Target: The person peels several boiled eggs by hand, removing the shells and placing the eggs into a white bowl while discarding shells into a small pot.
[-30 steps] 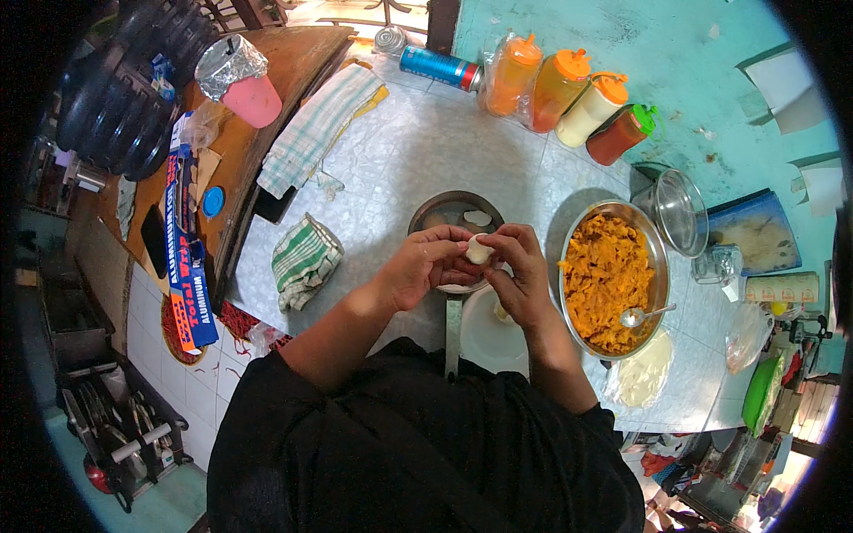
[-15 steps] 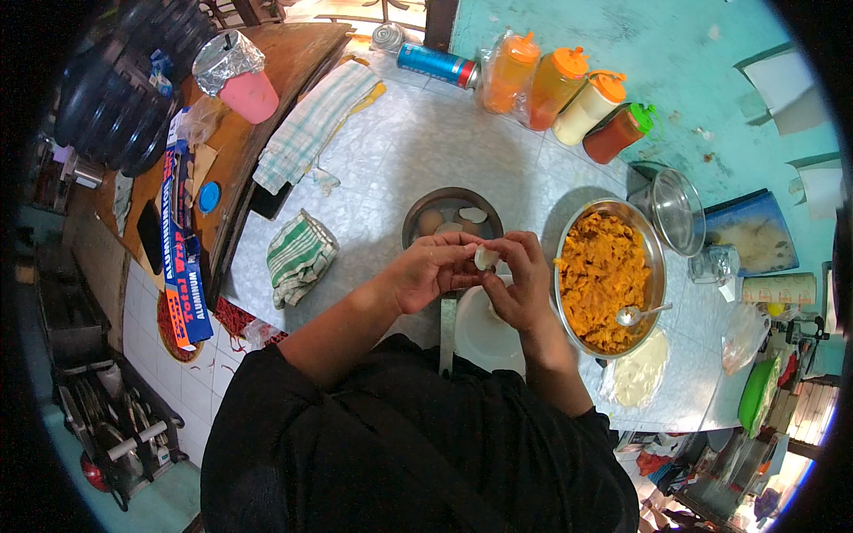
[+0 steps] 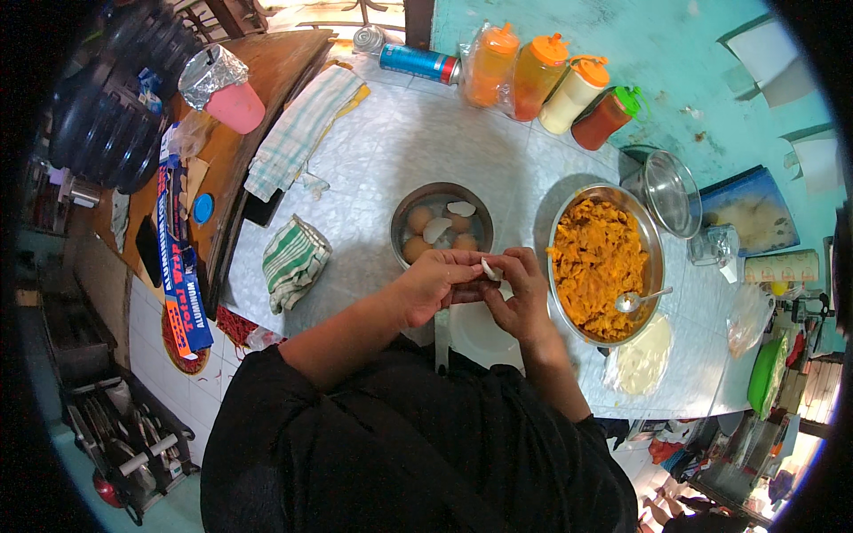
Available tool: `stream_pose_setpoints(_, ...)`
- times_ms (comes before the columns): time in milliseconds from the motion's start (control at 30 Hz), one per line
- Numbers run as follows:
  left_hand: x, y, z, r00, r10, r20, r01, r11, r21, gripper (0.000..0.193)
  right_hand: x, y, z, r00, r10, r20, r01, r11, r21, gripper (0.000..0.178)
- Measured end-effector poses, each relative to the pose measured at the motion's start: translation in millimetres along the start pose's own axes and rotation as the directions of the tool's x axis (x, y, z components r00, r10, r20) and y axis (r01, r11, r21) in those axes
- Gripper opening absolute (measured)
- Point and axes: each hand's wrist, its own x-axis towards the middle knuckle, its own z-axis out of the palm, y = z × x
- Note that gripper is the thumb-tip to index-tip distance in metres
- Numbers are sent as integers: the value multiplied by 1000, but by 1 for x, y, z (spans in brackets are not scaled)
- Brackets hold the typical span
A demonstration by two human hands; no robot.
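Just above a white plate (image 3: 480,336), my left hand (image 3: 437,282) and my right hand (image 3: 520,293) meet with fingers pinched together. Between their fingertips is a small white piece of eggshell (image 3: 490,270); whether any egg is behind it is hidden by the fingers. Right beyond my left hand stands a round metal pot (image 3: 397,213) of water. In it lie several brown eggs (image 3: 419,218) and two white shell pieces (image 3: 436,230). A flat metal handle or blade (image 3: 442,342) lies beside the plate, partly under my arm.
To the right is a steel bowl (image 3: 658,258) of orange mash with a spoon (image 3: 629,302). Sauce bottles (image 3: 542,75) line the wall. A folded green-striped cloth (image 3: 295,262) lies left, near a wooden table (image 3: 284,62) with a foil box (image 3: 182,258).
My hands have tilted the shell piece and come slightly nearer to me relative to the pot, so more eggs show. The whole view has shifted slightly.
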Motion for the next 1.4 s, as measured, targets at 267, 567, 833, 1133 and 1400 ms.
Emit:
stream_pose_setpoints(267, 4, -4, 6, 996, -42, -81, 42, 999, -7, 25, -9, -1, 1, 998, 48, 31, -48, 999, 16, 33)
stream_pose_setpoints(567, 6, -5, 1, 997, -24, -75, 27, 999, 40, 30, -16, -6, 0, 992, 124, 5, -124, 991, 44, 23)
stream_pose_setpoints(833, 4, 20, -15, 945, 318, -77, -257, 868, 424, 26, -45, -14, -24, 827, 477, 298, -523, 846, 99, 14)
stream_pose_setpoints(1133, 11, 40, -44, 673, 685, 281, -264, -132, 955, 29, -70, -9, -18, 745, 383, 547, -362, 920, -152, 21)
stream_pose_setpoints(1400, 14, 37, -30, 884, 360, 299, -201, -286, 937, 20, -65, -11, -31, 789, 416, 453, -437, 897, -65, 20)
